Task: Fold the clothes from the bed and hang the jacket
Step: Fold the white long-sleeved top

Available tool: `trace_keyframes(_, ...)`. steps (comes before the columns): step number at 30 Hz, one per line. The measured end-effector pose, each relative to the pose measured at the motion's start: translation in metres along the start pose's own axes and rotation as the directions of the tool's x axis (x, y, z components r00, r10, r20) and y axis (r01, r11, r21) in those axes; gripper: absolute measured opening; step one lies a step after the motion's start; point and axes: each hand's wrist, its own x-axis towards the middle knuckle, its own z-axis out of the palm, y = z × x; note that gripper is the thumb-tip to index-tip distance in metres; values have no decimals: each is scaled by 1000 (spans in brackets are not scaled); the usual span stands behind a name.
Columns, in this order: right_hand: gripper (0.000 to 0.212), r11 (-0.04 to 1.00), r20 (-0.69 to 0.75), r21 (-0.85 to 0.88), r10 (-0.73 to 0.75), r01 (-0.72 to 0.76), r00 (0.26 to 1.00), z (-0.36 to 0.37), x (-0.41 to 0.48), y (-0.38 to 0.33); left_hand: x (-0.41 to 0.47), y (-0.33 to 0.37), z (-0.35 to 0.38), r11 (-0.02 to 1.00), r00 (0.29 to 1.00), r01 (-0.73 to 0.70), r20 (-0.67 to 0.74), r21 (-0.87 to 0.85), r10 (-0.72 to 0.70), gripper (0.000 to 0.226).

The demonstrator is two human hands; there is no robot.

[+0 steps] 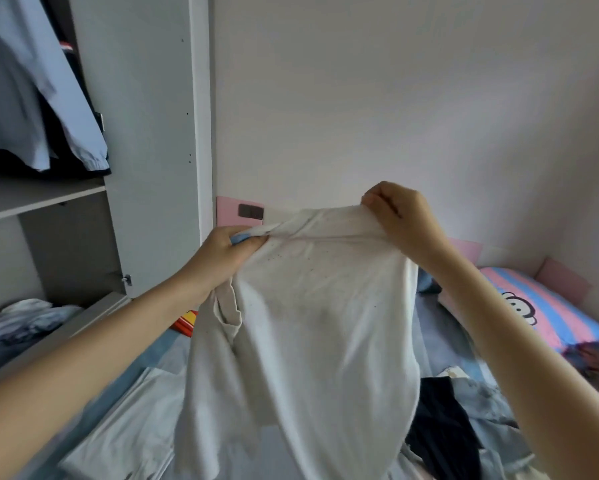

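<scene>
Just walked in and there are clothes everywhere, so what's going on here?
A person holds a white shirt up over the bed, the left hand and right hand each gripping its top edge. It is not folded yet. A dark garment and other clothes lie on the bed.

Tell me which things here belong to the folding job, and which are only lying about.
Job: white shirt, gripped by left hand and right hand; dark garment on the bed.
Lying about: striped pillow; red and yellow object.

Shirt (318,323) white with faint dark specks. Pillow (547,306) pink-blue striped with a cartoon monkey. Hanging jacket (31,91) light blue.
</scene>
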Motion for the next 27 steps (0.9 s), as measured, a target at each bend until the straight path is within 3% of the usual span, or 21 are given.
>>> trace_keyframes(3, 19, 999, 134, 28, 27, -31, 991, -7, -4, -6, 1, 4, 0, 1000, 998, 21, -61, -4, -21, 20)
trace_keyframes(7, 21, 995, 490, -72, 99, -73, 866, -5, -15, -10, 1, 8, 3, 1000, 999, 16, -45, 17, -15, 24)
trace_keyframes(10, 21, 999, 493, 23, 10, -25, 870, 10, -19, -10, -2, 11, 10, 999, 1000, 20, -16, 43, -20, 47)
trace_keyframes(12, 21, 994, 489, 104, -18, -38, 872, 22, -22, -13, -2, 15, 16, 999, 1000, 22, -21, 37, -22, 24)
trace_keyframes(13, 22, 983, 498, 163, -10, -83, 867, 27, -23, -16, -1, 15, 18, 999, 999, 11, -33, 35, -9, 25)
trace_keyframes(15, 20, 865, 530, 406, 40, -295, 847, 35, -27, -22, 3, 16, 17, 1000, 998, -11, -64, 22, 12, 20)
trace_keyframes(17, 27, 602, 537, 636, 104, -483, 837, 37, -29, -30, 5, 16, 9, 998, 997, -48, -61, 26, 50, 17)
trace_keyframes(19, 31, 500, 465, 723, 161, -478, 871, 32, -26, -37, 9, 8, -4, 978, 991, -130, 0, 161, 132, 13)
trace_keyframes(21, 29, 509, 377, 748, 203, -426, 904, 26, -21, -41, 9, -5, -14, 917, 979, -203, 58, 344, 195, 3)
trace_keyframes(23, 25, 550, 326, 736, 224, -396, 918, 21, -17, -42, 7, -22, -19, 877, 985, -173, 59, 447, 165, 14)
trace_keyframes(27, 28, 755, 207, 580, 226, -305, 952, 21, -16, -38, 0, -50, -19, 861, 992, -124, 63, 493, 106, 21)
